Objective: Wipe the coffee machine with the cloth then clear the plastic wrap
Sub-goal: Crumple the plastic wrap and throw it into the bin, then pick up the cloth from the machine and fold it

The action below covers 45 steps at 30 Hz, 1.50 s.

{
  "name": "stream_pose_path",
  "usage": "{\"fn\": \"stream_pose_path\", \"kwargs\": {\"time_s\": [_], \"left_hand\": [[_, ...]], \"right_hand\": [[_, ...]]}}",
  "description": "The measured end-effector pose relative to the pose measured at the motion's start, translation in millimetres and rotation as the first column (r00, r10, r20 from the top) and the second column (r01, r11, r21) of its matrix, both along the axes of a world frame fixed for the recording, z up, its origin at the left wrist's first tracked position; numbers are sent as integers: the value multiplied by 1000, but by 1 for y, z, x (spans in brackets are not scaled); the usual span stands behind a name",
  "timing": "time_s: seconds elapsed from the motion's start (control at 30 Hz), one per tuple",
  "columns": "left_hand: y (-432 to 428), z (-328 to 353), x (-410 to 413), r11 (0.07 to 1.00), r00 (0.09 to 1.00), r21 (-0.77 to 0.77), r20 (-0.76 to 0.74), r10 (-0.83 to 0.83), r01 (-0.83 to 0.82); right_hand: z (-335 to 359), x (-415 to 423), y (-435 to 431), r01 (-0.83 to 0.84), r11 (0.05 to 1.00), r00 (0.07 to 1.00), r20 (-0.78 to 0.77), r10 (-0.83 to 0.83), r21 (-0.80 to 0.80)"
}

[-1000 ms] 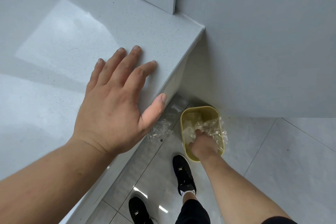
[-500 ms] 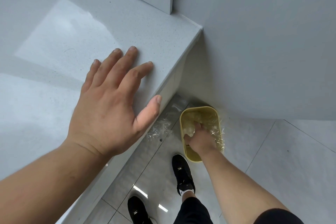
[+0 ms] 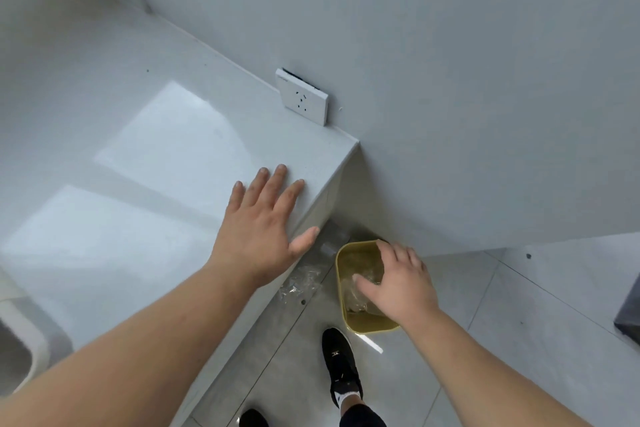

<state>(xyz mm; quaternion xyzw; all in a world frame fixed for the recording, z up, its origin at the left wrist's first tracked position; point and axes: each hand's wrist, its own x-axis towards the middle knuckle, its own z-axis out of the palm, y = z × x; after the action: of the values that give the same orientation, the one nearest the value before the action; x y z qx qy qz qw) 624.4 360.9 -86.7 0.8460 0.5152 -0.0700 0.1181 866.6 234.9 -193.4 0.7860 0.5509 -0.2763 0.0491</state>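
Fingers of the right hand (image 3: 401, 284) are loosely spread, gripping nothing, just above the yellow bin (image 3: 372, 326), where crumpled plastic wrap (image 3: 353, 300) lies with no clear long axis; another piece (image 3: 299, 282) lies on the floor (image 3: 467, 288) just left of the bin. Further left of the bin the left hand (image 3: 263, 229) rests flat, fingers straight, on the countertop (image 3: 138, 149). The wall socket (image 3: 303, 100) beyond the bin has writing too small to read.

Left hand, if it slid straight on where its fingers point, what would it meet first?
The left hand would likely meet the white wall socket, across the countertop; depth is unclear.
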Motion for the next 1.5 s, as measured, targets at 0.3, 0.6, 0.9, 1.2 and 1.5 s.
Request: {"fn": "stream_pose_path", "kwargs": {"time_s": [0.3, 0.6, 0.9, 1.2, 1.5], "left_hand": [[-30, 92, -20, 996, 996, -2, -14, 85, -85], [-43, 189, -49, 971, 981, 144, 62, 183, -191], [-48, 262, -104, 909, 957, 306, 161, 243, -282], [-78, 299, -195, 824, 905, 375, 183, 383, -424], [-120, 317, -294, 735, 828, 396, 151, 540, -551]], "right_hand": [[132, -16, 13, -87, 980, 996, -22, 92, 177], [239, -37, 53, -208, 910, 977, 38, 208, 358], [318, -97, 88, -320, 813, 945, 99, 312, 487], [376, -196, 103, -442, 681, 874, 109, 474, 583], [407, -307, 95, -572, 535, 758, 152, 634, 621]]}}
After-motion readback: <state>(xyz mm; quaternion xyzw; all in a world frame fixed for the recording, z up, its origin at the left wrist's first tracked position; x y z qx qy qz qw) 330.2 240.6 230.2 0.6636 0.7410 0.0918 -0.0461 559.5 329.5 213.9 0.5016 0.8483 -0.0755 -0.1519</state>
